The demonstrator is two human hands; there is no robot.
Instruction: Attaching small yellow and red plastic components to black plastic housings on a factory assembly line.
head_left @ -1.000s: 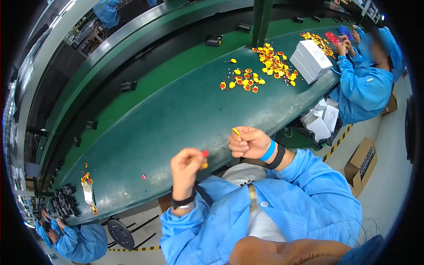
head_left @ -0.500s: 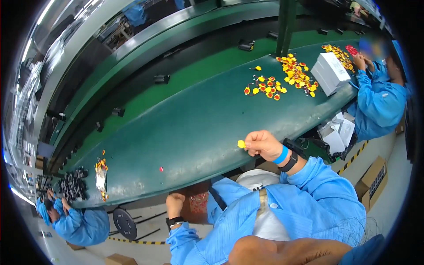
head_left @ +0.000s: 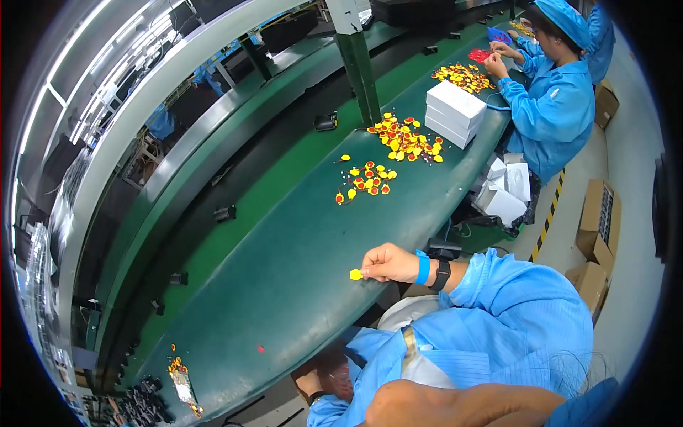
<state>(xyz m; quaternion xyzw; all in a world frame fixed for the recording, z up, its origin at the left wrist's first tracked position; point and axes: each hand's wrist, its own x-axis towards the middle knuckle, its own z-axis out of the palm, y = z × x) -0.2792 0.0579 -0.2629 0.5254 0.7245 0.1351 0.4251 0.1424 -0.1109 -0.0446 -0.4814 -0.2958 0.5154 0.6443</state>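
My right hand [head_left: 388,263] is closed in a pinch just above the green tabletop's near edge. Between thumb and fingertips it has a small yellow six-sided piece [head_left: 356,275]. My left hand [head_left: 309,384] is low, beside and partly under the table's near edge. Its fingers are hidden there, next to a clear bag of small red pieces [head_left: 340,381]. A lone red piece [head_left: 261,349] lies on the table to the left of my right hand. Farther off lies a loose group of yellow and red pieces [head_left: 370,179], with a bigger heap [head_left: 404,139] behind it.
White boxes [head_left: 455,110] are stacked on the table at the far right. Beyond them sits a co-worker in blue [head_left: 551,107], holding something red. A black-lined bin [head_left: 506,192] of white cartons stands by the near edge. Black parts [head_left: 146,402] are piled at the far left.
The view has turned toward the right. My left hand has gone from beside the table edge to lower, partly under it. My right hand still pinches the yellow piece.
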